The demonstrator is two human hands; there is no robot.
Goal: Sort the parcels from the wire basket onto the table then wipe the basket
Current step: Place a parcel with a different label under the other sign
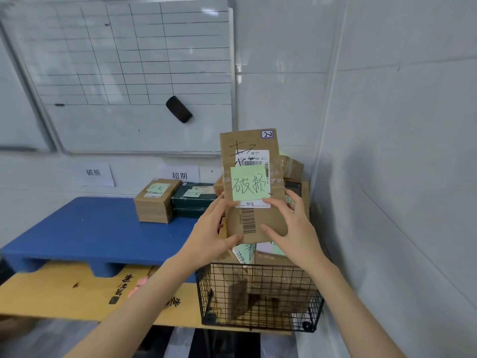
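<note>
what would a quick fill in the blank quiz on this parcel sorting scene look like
The left hand and right hand hold a parcel with a ____ sticky note.
A cardboard box sits on the ____ table.
A black eraser sticks to the ____.
The parcel is held above the wire ____.
Missing: green; blue; whiteboard; basket.

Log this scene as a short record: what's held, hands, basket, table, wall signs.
held: flat brown cardboard parcel with green sticky note reading 破损, upright
hands: left hand and right hand both grip its lower part
basket: black wire basket below, other parcels inside
table: blue plastic table bearing brown cardboard box and dark green box
signs: paper sign 破损 at left; paper sign 超期 above the boxes
</note>
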